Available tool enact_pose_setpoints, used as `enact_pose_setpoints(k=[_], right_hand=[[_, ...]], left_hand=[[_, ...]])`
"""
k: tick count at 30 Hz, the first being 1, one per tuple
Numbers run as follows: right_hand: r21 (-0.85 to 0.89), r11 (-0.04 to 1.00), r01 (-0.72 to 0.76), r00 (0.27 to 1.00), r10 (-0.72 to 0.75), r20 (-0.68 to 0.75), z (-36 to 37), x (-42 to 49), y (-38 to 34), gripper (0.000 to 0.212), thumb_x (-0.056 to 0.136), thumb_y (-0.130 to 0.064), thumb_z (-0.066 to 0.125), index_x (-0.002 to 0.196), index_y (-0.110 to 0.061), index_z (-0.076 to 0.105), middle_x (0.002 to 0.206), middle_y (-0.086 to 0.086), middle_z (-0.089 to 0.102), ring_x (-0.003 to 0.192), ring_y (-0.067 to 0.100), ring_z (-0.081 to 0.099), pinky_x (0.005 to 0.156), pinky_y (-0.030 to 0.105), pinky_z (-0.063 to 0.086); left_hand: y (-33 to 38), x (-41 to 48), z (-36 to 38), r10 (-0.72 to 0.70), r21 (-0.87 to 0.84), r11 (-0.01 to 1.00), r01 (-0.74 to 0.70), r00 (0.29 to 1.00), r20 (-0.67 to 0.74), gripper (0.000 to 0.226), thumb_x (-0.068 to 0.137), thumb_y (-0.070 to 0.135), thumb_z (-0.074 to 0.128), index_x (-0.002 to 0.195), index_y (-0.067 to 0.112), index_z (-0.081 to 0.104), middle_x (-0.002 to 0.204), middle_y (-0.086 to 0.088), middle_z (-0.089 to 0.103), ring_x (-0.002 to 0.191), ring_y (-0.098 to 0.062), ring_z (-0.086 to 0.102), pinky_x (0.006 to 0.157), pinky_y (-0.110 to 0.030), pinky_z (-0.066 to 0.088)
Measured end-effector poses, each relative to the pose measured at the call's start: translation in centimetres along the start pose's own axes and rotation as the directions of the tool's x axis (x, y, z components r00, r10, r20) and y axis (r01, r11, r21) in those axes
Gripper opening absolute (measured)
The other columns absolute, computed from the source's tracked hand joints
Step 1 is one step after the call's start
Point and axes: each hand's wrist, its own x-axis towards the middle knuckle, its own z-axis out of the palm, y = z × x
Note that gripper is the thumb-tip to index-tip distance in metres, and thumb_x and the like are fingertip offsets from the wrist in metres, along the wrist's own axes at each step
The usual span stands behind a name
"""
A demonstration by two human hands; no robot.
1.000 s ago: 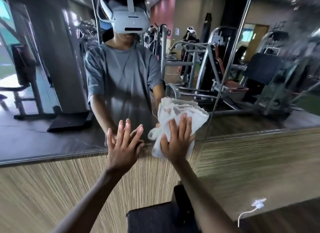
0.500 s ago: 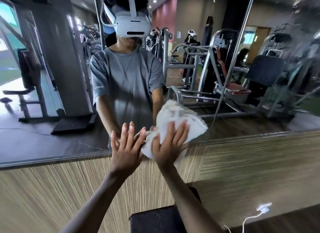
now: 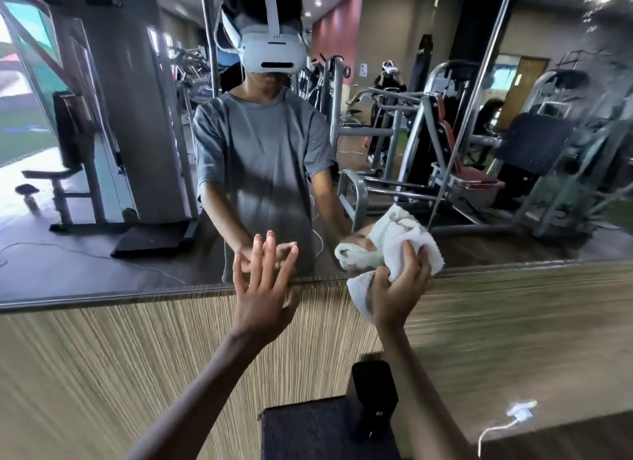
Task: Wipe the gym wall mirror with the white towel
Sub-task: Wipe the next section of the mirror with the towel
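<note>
Two risks stand out. The right hand [image 3: 399, 290] clutches the white towel [image 3: 394, 243] in a loose bunch at the lower edge of the gym wall mirror [image 3: 102, 254], so a trailing fold could miss the glass. The left hand [image 3: 263, 288], spread open against it, may leave smudges.

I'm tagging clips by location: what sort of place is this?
Most likely a gym: weight machines and a punching bag show in the wall mirror, and the right hand holds a towel to it.
</note>
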Motion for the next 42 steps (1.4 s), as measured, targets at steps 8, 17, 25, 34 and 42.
enact_pose_setpoints(k=[8,17,25,34,42], right_hand=[[0.104,0.990,0.099,0.949,-0.125,0.291,-4.4,-3.7,-0.7,0.049,0.081,-0.023,0.046,0.122,-0.005,0.068,0.122,0.013,0.066,0.114,0.029,0.060,0.100,0.024,0.044],[0.304,0.843,-0.444,0.863,0.493,-0.106,2.6,1.4,-7.7,0.067,0.085,-0.027,0.045,0.148,-0.004,0.045,0.144,0.029,0.047,0.126,0.035,0.050,0.109,0.038,0.039],[-0.198,0.710,0.676,0.730,-0.607,0.316,6.4,-9.9,-7.3,0.055,0.085,-0.035,0.050,0.139,-0.027,0.049,0.151,0.014,0.037,0.136,0.033,0.038,0.099,0.051,0.036],[-0.037,0.993,-0.115,0.988,0.110,-0.106,7.5,-6.1,-11.2,0.064,0.081,-0.024,0.046,0.144,-0.015,0.040,0.151,0.030,0.036,0.137,0.045,0.035,0.109,0.058,0.031],[-0.047,0.941,0.336,0.866,-0.289,0.408,4.9,-15.5,-11.3,0.052,0.081,-0.019,0.051,0.132,-0.024,0.056,0.144,0.009,0.043,0.126,0.032,0.042,0.105,0.049,0.040]], left_hand=[[-0.5,-4.1,0.9,0.026,-0.099,0.995,-0.011,0.988,0.150,0.073,0.090,0.047,0.039,0.154,0.013,0.035,0.167,-0.018,-0.003,0.155,-0.036,0.000,0.121,-0.061,0.009],[-4.9,-7.3,-0.1,-0.043,-0.044,0.998,0.049,0.992,0.122,0.071,0.092,0.043,0.040,0.155,0.011,0.034,0.167,-0.017,0.006,0.155,-0.034,0.007,0.117,-0.062,0.010],[-10.4,-6.6,-0.9,-0.016,-0.001,1.000,0.016,1.000,-0.001,0.063,0.096,0.041,0.043,0.153,0.015,0.037,0.167,-0.014,0.008,0.155,-0.030,0.007,0.119,-0.060,0.007],[-15.6,-8.1,-1.4,-0.033,-0.033,0.999,0.032,0.999,-0.010,0.062,0.096,0.042,0.042,0.152,0.016,0.039,0.168,-0.011,0.001,0.155,-0.028,0.002,0.120,-0.057,0.006],[-12.9,-7.5,-2.1,-0.181,-0.281,0.943,0.178,0.983,0.015,0.057,0.094,0.046,0.043,0.140,0.014,0.057,0.161,-0.025,0.017,0.153,-0.035,0.009,0.115,-0.058,0.016]])
